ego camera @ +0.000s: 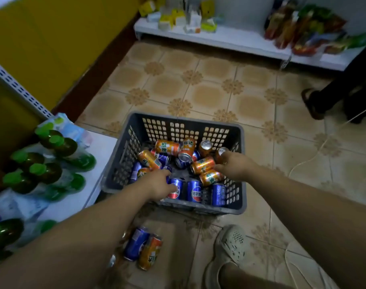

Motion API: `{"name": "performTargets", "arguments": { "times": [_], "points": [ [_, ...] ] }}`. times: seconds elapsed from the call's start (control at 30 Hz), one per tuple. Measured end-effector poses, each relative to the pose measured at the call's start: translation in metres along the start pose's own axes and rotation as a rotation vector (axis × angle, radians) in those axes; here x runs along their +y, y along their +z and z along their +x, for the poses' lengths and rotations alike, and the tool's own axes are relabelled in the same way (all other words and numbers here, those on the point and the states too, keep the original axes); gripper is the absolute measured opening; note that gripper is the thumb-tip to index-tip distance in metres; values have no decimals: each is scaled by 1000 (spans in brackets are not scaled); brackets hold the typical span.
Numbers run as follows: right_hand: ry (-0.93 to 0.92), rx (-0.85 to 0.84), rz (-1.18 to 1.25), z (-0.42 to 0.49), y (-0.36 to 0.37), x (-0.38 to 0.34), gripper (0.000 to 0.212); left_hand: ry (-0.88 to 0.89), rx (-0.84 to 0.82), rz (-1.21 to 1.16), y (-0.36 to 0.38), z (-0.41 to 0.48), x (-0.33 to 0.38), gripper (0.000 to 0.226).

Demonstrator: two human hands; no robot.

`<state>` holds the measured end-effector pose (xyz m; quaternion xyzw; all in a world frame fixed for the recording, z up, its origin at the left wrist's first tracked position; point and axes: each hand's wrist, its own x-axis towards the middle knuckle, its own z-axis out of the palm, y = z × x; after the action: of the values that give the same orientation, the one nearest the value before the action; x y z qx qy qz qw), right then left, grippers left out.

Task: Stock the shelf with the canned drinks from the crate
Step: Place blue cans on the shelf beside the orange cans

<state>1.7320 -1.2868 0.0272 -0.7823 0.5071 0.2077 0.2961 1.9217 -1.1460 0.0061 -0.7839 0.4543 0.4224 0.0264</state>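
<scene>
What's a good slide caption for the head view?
Left hand grips a blue can, right hand an orange can, inside the grey crate.

Beige patterned floor tiles point(250, 94), yellow wall point(53, 38) with dark skirting point(101, 65), low white shelving point(240, 41) opposite, dim light
</scene>
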Motion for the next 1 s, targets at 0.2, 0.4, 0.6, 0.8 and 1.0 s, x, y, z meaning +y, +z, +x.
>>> {"name": "performTargets", "arguments": {
  "times": [0.2, 0.4, 0.6, 0.8, 1.0],
  "points": [
    [53, -144, 86, 99, 77, 14, 56, -32, -147, -39, 35, 99, -24, 72],
    [92, -265, 94, 168, 158, 15, 63, -6, -245, 7, 69, 167, -46, 74],
    [176, -355, 40, 198, 204, 6, 90, -8, -268, -13, 85, 193, -63, 74],
    [201, -154, 217, 199, 205, 5, 65, -42, -284, -43, 93, 191, -76, 72],
    [178, 118, 617, 150, 169, 1, 67, -61, -235, -171, 78, 159, -73, 77]
  ]
}}
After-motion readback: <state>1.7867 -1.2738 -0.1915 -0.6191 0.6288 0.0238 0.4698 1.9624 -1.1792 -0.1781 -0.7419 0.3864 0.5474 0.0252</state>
